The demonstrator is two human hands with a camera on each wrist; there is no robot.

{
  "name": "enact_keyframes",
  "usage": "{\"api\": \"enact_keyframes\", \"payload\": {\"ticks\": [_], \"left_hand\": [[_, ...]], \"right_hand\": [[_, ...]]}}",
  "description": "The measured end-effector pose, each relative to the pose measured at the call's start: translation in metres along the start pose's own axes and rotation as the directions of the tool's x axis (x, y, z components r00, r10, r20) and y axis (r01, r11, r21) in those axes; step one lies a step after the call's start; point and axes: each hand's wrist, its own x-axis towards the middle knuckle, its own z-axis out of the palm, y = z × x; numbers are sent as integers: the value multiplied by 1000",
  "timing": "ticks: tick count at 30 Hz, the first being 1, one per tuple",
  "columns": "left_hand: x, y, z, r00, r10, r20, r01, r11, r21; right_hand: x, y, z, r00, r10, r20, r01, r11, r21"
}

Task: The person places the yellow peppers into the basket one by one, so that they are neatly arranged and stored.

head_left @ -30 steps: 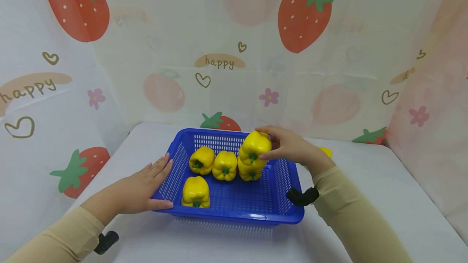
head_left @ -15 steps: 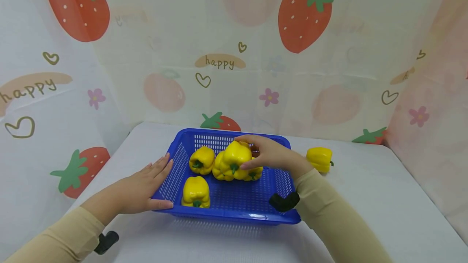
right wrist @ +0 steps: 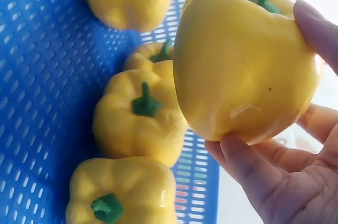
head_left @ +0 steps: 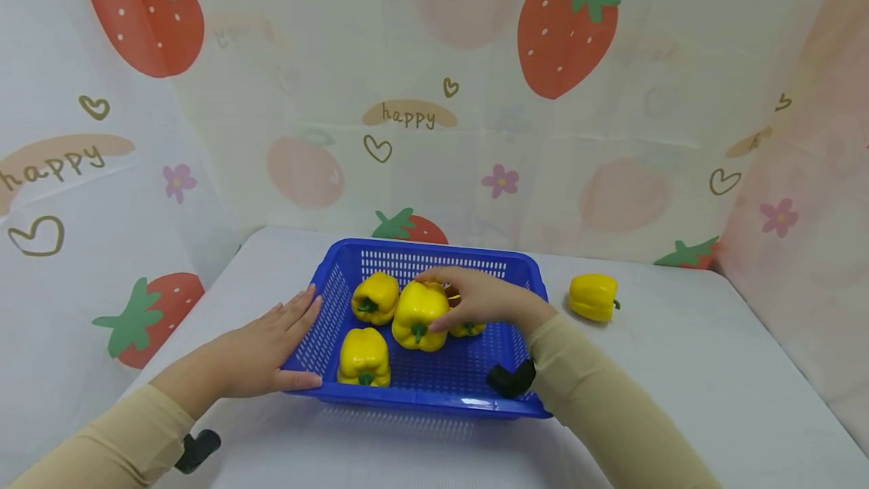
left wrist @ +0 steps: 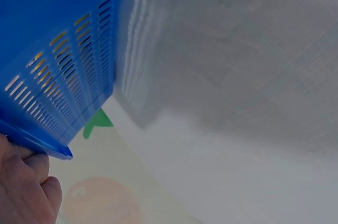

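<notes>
My right hand (head_left: 478, 299) holds a yellow bell pepper (head_left: 419, 314) between thumb and fingers, above the blue basket (head_left: 441, 401). In the right wrist view this pepper (right wrist: 243, 65) is raised over the others, its green stem uppermost. Inside the basket, one pepper (head_left: 376, 296) stands at the back left, another pepper (head_left: 364, 355) at the front left. A further pepper (head_left: 467, 329) is mostly covered by the right hand; the held one hides what lies behind it. With fingers extended, my left hand (head_left: 261, 353) rests on the basket's left rim, thumb at the front corner.
One more yellow bell pepper (head_left: 593, 297) lies on its side on the white table (head_left: 679, 368), right of the basket. A strawberry-print cloth (head_left: 434, 172) hangs behind and at both sides.
My right hand has carried the held pepper left and lower over the basket, away from its right side. The pepper on the table has come into full view. The left hand stays put.
</notes>
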Motion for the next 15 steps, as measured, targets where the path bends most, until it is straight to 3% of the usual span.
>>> {"api": "enact_keyframes", "payload": {"ticks": [15], "left_hand": [[0, 0, -1, 1000, -2, 5, 3, 1000, -10]], "right_hand": [[12, 1, 13, 991, 42, 127, -22, 988, -153]]}}
